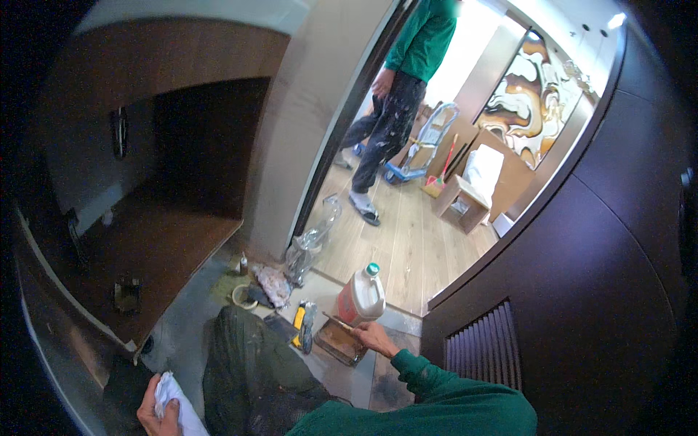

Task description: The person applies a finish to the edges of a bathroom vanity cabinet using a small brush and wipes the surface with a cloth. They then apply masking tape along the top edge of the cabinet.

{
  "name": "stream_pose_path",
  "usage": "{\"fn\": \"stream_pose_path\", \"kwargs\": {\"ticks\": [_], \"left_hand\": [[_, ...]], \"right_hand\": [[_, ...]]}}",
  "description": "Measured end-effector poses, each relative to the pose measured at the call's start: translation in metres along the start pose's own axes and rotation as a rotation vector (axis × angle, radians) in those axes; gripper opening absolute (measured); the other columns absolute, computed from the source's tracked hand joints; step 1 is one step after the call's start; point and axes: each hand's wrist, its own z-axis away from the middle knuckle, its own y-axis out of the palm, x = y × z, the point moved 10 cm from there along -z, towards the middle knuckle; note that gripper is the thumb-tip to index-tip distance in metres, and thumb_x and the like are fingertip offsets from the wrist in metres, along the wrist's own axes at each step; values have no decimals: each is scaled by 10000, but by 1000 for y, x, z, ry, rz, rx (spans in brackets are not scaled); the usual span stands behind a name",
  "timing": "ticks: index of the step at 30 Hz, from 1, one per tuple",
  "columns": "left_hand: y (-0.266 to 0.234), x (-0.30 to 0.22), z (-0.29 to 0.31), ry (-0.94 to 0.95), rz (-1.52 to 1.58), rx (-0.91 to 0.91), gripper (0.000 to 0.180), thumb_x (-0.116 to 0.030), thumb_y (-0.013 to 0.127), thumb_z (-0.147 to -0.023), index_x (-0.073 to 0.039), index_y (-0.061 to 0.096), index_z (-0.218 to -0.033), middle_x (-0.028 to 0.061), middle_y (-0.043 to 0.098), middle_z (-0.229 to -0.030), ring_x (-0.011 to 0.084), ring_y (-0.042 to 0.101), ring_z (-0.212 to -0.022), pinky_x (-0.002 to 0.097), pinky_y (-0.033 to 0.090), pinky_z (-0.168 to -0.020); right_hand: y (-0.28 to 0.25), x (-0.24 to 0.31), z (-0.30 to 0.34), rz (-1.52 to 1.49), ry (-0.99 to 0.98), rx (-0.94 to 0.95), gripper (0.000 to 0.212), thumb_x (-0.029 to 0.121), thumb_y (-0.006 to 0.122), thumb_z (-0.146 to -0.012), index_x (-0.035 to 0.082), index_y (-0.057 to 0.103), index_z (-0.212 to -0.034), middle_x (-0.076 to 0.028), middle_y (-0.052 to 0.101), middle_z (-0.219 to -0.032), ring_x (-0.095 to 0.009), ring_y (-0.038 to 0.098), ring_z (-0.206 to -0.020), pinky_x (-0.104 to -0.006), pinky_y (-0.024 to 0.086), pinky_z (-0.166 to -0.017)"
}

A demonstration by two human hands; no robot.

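Note:
My right hand (374, 338) is closed round a thin brush-like tool (337, 322), which it holds over a shallow rectangular tray (352, 360) with a brown inside. Just beyond the tray stands a whitish plastic jug (371, 296) with a green cap and a reddish label. At the lower left, my left hand (161, 418) grips a bunched white cloth (182, 411). A yellow and black tool (299, 320) lies left of the tray, beside a dark flat piece (279, 327).
A tape roll (244, 296), a small bottle (243, 263), a crumpled rag (272, 285) and clear plastic wrap (306, 251) lie by the door frame. A dark louvred door (567, 269) is at right, an open cabinet (167, 247) at left. Beyond, a person (396, 109) stands near a blue hand truck (425, 149).

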Motion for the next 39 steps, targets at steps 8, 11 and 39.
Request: {"fn": "stream_pose_path", "kwargs": {"ticks": [8, 11, 39], "left_hand": [[-16, -2, 16, -19, 59, -53, 399, -84, 631, -868, 61, 612, -1240, 174, 670, -1194, 266, 624, -1094, 350, 457, -976], [-25, 7, 26, -110, 28, -76, 385, -106, 636, -871, 54, 627, -1221, 178, 683, -1164, 264, 632, -1072, 353, 461, -957], [-40, 25, 41, -180, 27, -169, 433, -193, 710, -850, 74, 636, -1183, 184, 704, -1040, 253, 615, -871, 361, 484, -816]], "right_hand": [[4, 74, 14, -336, -201, -3, 281, 264, 637, -936, -6, 711, -964, -4, 608, -755, -92, 543, -665, -272, 446, -570], [20, 94, 13, -376, -217, 53, 289, 280, 657, -904, 18, 731, -999, -61, 709, -815, -130, 632, -725, -309, 505, -701], [68, 196, 35, -654, -537, 261, 256, 156, 586, -959, -8, 661, -1141, -1, 664, -825, -46, 550, -635, -213, 453, -556]]}}
